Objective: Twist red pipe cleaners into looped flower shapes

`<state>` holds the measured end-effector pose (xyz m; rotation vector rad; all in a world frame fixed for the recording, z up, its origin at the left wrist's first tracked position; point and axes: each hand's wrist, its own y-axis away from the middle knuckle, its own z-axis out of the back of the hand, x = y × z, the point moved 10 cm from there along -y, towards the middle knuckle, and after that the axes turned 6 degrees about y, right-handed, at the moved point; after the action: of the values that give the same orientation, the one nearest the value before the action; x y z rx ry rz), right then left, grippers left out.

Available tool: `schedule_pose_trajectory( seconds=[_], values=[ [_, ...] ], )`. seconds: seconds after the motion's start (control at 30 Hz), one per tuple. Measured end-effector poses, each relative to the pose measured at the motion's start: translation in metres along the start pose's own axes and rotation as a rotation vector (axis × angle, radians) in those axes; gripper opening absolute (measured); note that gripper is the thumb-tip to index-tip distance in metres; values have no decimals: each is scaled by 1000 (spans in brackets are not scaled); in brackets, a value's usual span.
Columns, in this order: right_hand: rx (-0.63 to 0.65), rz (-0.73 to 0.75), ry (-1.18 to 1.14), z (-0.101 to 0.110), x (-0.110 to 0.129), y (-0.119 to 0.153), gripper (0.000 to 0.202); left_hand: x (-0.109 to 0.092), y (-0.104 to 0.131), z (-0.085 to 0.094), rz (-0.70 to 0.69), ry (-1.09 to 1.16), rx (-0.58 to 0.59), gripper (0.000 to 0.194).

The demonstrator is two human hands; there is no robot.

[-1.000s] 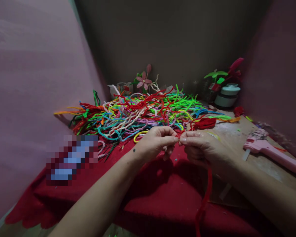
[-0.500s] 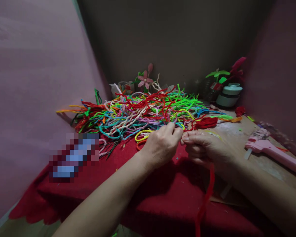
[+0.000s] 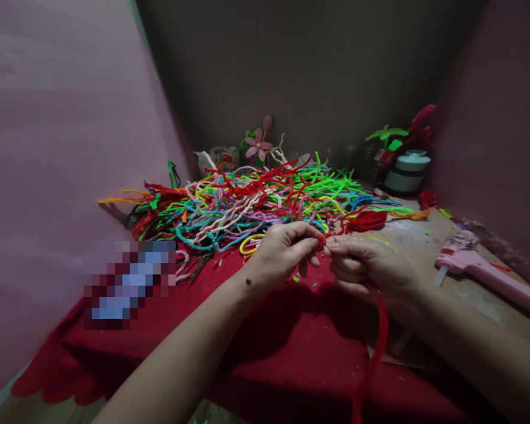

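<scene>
My left hand pinches a small red end between thumb and forefinger, just above the red cloth. Touching that same end is my right hand, closed with its fingers curled. From under the right palm a red fuzzy strand hangs down past the table's front edge. Behind both hands lies a big heap of coloured fuzzy stems, with a red bundle at its right end.
A pink glue gun lies on the brown board at right. A lidded jar stands at the back right. Scissors with yellow handles lie beside the heap. A blurred-out object rests on the red cloth at left.
My left hand has turned and its fingers have opened out somewhat, so the red end between my fingertips now shows. My right hand has barely moved.
</scene>
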<state>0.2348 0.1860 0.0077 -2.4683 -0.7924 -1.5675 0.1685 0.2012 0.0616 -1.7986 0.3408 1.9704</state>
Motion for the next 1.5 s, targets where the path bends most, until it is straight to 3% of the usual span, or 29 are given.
schedule_pose_trajectory(
  seconds=[0.17, 0.37, 0.5, 0.57, 0.7, 0.77, 0.9, 1.07, 1.17, 1.37, 1.5],
  values=[
    [6, -18, -9, 0, -3, -1, 21, -5, 1, -1, -96, -141, -8, 14],
    [-14, -50, -17, 3, -7, -2, 23, -24, 7, -3, -354, -549, -17, 14],
    [-40, -62, 9, 4, -8, -3, 21, -34, 11, -4, -465, -703, -70, 11],
    [-47, -63, 18, 3, -8, -2, 20, -31, 9, -2, -418, -672, -85, 11],
    [-38, -54, 8, 1, -7, -1, 17, -17, 4, -1, -219, -465, -5, 12],
    [-34, -52, 0, 1, -6, 0, 19, -16, 4, -2, -194, -428, 24, 12],
    [-59, -70, 7, 4, -8, 0, 21, -20, 5, -4, -262, -518, 46, 13],
    [-67, -74, 41, 5, -9, 1, 22, -29, 11, -8, -453, -761, -13, 12],
    [-62, -57, 47, 4, -7, 0, 21, -28, 12, -10, -501, -791, -21, 13],
    [-76, -41, 90, 6, -6, 0, 12, -28, 9, -10, -501, -802, -25, 13],
    [-95, -38, 103, 10, -6, -1, 7, -23, 0, 17, -337, -1008, -64, 18]
  ],
)
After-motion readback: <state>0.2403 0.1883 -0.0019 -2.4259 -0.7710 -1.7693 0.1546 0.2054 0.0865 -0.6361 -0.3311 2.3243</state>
